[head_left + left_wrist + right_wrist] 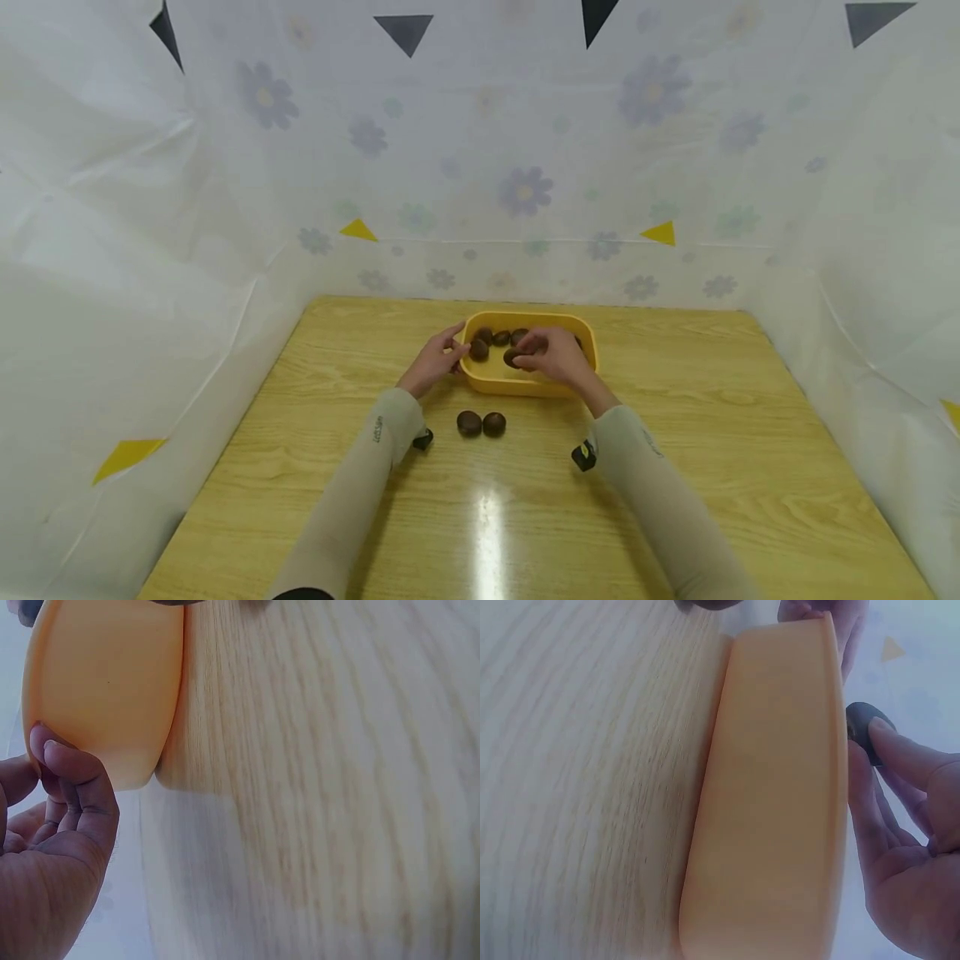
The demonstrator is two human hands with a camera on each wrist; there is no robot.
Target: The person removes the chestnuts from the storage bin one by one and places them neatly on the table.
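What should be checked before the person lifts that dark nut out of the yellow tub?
1. Right hand pinches a dark brown nut: ok.
2. Left hand steadies the rim of the yellow plastic tub: ok; whether it also holds a nut: cannot tell.
3. Tub flat on the wooden table: ok.
4. Two loose brown nuts on the table lie apart from the tub: ok.
5. Bare tabletop beside them: ok.
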